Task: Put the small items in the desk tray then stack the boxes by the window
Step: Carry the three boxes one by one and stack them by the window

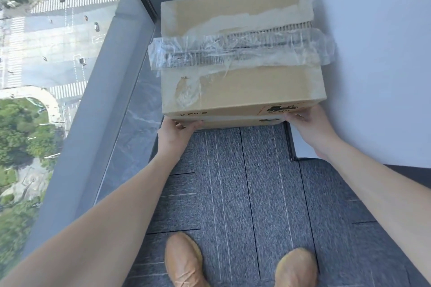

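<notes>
Hands, left (pixel 175 132) and right (pixel 308 121), clamped on cardboard box (pixel 242 91) near corners.

On the near side of the cardboard box (pixel 242 91) I can read "pico" in small dark letters, low at its left end. Toward the right end sits a dark printed label (pixel 278 109) (it begins "UN", the rest too blurred).
</notes>
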A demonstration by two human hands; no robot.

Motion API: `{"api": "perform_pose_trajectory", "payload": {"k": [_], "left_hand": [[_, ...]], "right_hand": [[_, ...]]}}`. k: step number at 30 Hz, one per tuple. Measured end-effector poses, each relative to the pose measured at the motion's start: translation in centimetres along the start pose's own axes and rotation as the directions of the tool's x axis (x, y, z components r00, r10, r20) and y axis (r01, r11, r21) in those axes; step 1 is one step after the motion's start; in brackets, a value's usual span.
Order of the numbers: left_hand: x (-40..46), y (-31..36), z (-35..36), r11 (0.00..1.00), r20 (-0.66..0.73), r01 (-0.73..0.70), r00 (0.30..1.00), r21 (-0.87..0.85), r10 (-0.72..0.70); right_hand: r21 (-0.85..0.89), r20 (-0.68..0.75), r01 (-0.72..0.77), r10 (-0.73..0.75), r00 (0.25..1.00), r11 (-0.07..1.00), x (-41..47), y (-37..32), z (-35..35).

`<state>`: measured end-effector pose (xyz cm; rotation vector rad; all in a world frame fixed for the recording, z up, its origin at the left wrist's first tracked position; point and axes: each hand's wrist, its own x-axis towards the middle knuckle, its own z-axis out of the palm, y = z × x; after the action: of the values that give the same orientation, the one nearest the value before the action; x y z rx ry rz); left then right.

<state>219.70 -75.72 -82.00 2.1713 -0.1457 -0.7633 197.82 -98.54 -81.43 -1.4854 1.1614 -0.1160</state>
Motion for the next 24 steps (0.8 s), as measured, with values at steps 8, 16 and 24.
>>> {"api": "perform_pose_trajectory", "payload": {"k": [8,16,24], "left_hand": [[0.4,-0.2,1.2,0.999,-0.014,0.033,0.999,0.032,-0.032],[0.3,0.8,1.0,0.999,0.013,0.037,0.999,0.016,-0.037],[-3.9,3.0,-1.4,0.836,0.298,0.080,0.912,0.543,-0.281]], "right_hand": [[0.052,-0.048,-0.031,0.033,0.998,0.998,0.8,0.7,0.1],[0.034,-0.048,-0.074,0.075,0.996,0.997,0.5,0.6,0.1],[-0.208,-0.065,-0.306,0.299,0.952,0.929,-4.9,-2.4,0.0]]}}
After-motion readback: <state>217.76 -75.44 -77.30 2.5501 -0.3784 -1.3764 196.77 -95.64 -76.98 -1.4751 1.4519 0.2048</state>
